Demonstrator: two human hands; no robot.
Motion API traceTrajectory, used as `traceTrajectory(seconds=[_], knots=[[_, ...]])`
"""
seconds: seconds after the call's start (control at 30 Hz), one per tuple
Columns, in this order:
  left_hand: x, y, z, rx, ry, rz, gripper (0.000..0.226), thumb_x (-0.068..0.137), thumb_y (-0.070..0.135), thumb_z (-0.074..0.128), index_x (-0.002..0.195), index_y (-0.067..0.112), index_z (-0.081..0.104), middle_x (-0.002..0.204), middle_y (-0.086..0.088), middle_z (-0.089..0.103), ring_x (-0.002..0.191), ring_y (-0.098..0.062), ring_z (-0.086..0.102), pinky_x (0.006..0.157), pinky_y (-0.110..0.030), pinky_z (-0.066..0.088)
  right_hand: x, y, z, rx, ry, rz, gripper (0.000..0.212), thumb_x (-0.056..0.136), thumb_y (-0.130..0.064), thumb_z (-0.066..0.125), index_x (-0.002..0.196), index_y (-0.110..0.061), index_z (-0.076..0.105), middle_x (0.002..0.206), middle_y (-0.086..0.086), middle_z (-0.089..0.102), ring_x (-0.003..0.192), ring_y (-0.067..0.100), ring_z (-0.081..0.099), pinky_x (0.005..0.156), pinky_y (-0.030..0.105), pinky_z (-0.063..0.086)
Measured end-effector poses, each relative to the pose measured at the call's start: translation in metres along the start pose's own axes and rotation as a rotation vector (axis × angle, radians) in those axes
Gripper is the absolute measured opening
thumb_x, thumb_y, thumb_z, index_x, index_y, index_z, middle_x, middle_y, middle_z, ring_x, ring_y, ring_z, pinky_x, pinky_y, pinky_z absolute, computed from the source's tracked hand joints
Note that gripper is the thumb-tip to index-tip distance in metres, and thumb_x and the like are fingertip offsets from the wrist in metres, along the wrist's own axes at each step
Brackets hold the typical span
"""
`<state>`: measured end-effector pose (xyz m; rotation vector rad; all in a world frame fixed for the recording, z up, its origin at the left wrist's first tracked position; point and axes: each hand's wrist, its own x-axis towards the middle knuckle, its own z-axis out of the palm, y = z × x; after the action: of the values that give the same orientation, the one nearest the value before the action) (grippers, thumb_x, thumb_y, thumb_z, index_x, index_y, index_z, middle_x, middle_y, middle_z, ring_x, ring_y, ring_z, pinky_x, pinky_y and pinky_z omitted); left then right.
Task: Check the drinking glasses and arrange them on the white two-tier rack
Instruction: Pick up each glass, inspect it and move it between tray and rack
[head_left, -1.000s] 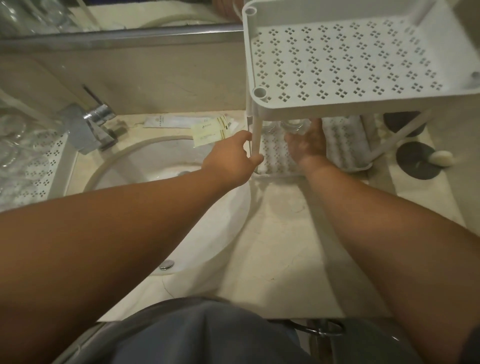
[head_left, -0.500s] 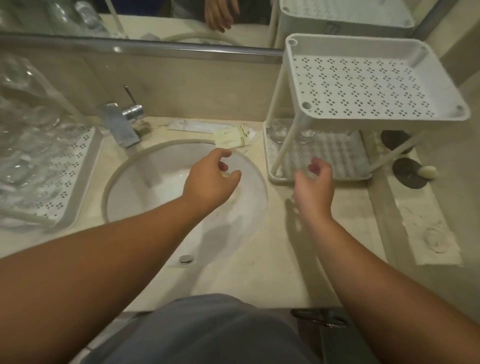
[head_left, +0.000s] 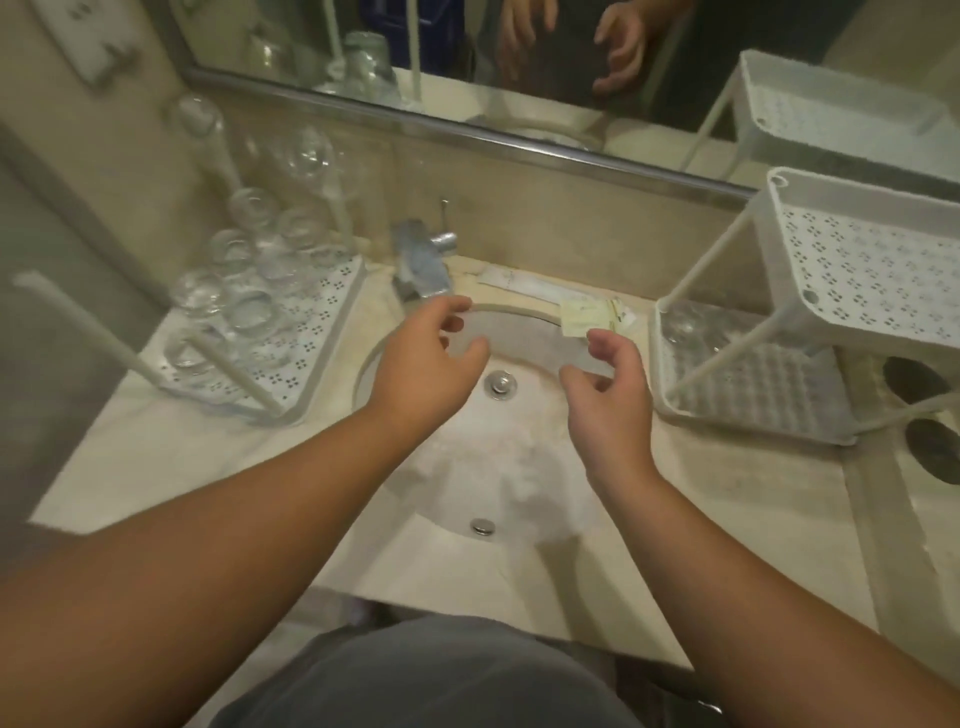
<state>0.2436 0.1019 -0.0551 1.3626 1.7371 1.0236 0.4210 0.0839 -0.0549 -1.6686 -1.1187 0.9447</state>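
— Overhead, what is seen at the basin?

— Both hands are held over the white sink. The left hand is raised near the faucet, its fingers loosely curled with nothing between them; the right hand is poised just beside it, thumb and fingers bent and apart, likewise gripping nothing.

— And where are the drinking glasses?

— Most are gathered on a white perforated tray at the left of the counter — a cluster of clear glasses standing close together, some touching; whether they are upright or inverted cannot be told through the blur. At least one more glass is seen at the back left corner of the lower shelf of the white two-tier rack on the right; its exact count is not clear.

— How is the rack placed?

— It is set on the counter to the right of the sink, its upper shelf bare of glasses in the part shown. A pale paper sachet is laid on the counter between faucet and rack, and two dark round coasters are seen beyond the rack's right edge. Both hands are reflected in the mirror above.
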Motion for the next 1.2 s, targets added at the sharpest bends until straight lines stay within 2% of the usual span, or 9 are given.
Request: traceTrajectory(seconds=[0.1, 0.2, 0.33, 0.43, 0.53, 0.6, 0.8, 1.0, 1.2], knots=[[0.006, 0.002, -0.037, -0.135, 0.084, -0.08, 0.039, 0.089, 0.037, 0.066, 0.127, 0.036, 0.059, 0.109, 0.023, 0.059, 0.102, -0.008, 0.065, 0.084, -0.032, 0.055, -0.003, -0.024, 0.036, 0.004, -0.08, -0.049, 0.04, 0.084, -0.02, 0.06, 0.11, -0.049, 0.049, 0.122, -0.025, 0.049, 0.08, -0.007, 0.059, 0.064, 0.011, 0.044], [0.009, 0.002, -0.068, -0.191, 0.133, -0.078, 0.039, 0.089, 0.037, 0.066, 0.127, 0.039, 0.057, 0.11, 0.029, 0.054, 0.108, -0.01, 0.063, 0.087, -0.031, 0.053, -0.005, -0.045, 0.07, -0.014, -0.146, -0.112, 0.042, 0.082, -0.021, 0.06, 0.115, -0.046, 0.051, 0.122, -0.024, 0.051, 0.081, -0.004, 0.06, 0.065, 0.017, 0.046], [0.015, -0.001, -0.106, -0.225, 0.191, -0.013, 0.039, 0.089, 0.032, 0.069, 0.125, 0.039, 0.056, 0.124, 0.018, 0.055, 0.111, -0.012, 0.062, 0.091, -0.024, 0.05, 0.002, -0.071, 0.113, -0.054, -0.213, -0.18, 0.043, 0.083, -0.02, 0.063, 0.114, -0.046, 0.05, 0.117, 0.003, 0.062, 0.063, -0.002, 0.057, 0.053, 0.009, 0.042], [0.023, -0.003, -0.13, -0.255, 0.197, 0.001, 0.043, 0.088, 0.031, 0.07, 0.127, 0.041, 0.054, 0.131, 0.018, 0.052, 0.113, -0.011, 0.06, 0.092, -0.026, 0.05, 0.011, -0.094, 0.143, -0.082, -0.249, -0.257, 0.045, 0.084, -0.018, 0.062, 0.117, -0.044, 0.049, 0.125, 0.006, 0.06, 0.058, -0.002, 0.056, 0.053, 0.008, 0.039], [0.035, -0.003, -0.152, -0.234, 0.208, 0.006, 0.046, 0.089, 0.033, 0.069, 0.13, 0.042, 0.051, 0.131, 0.022, 0.049, 0.111, -0.009, 0.061, 0.089, -0.029, 0.052, 0.024, -0.113, 0.168, -0.131, -0.296, -0.335, 0.055, 0.084, -0.015, 0.062, 0.131, -0.039, 0.047, 0.157, -0.004, 0.029, 0.069, -0.002, 0.066, 0.055, 0.009, 0.042], [0.045, -0.002, -0.164, -0.235, 0.214, -0.002, 0.047, 0.09, 0.032, 0.068, 0.132, 0.04, 0.05, 0.128, 0.023, 0.048, 0.11, -0.007, 0.061, 0.085, -0.037, 0.057, 0.034, -0.123, 0.183, -0.179, -0.323, -0.361, 0.062, 0.084, -0.017, 0.062, 0.137, -0.042, 0.043, 0.162, -0.008, 0.014, 0.068, -0.001, 0.067, 0.054, 0.007, 0.043], [0.086, -0.006, -0.187, -0.193, 0.222, -0.034, 0.049, 0.09, 0.028, 0.068, 0.135, 0.032, 0.05, 0.127, 0.009, 0.053, 0.097, -0.008, 0.065, 0.078, -0.042, 0.059, 0.071, -0.145, 0.226, -0.402, -0.324, -0.557, 0.073, 0.081, -0.017, 0.067, 0.145, -0.037, 0.036, 0.132, -0.006, 0.044, 0.078, 0.003, 0.06, 0.072, 0.019, 0.049], [0.122, -0.017, -0.19, -0.196, 0.201, -0.086, 0.045, 0.09, 0.025, 0.066, 0.132, 0.034, 0.052, 0.118, 0.014, 0.054, 0.084, -0.001, 0.063, 0.073, -0.032, 0.056, 0.12, -0.166, 0.265, -0.899, -0.33, -0.803, 0.086, 0.075, -0.037, 0.079, 0.146, -0.037, 0.031, 0.14, -0.002, 0.043, 0.12, 0.025, 0.048, 0.092, 0.037, 0.046], [0.147, -0.03, -0.188, -0.199, 0.182, -0.123, 0.046, 0.09, 0.025, 0.067, 0.133, 0.032, 0.052, 0.118, 0.013, 0.055, 0.082, -0.003, 0.062, 0.076, -0.033, 0.055, 0.142, -0.172, 0.291, -1.122, -0.392, -0.797, 0.094, 0.069, -0.055, 0.08, 0.146, -0.034, 0.032, 0.138, 0.002, 0.046, 0.122, 0.03, 0.047, 0.092, 0.043, 0.047]])
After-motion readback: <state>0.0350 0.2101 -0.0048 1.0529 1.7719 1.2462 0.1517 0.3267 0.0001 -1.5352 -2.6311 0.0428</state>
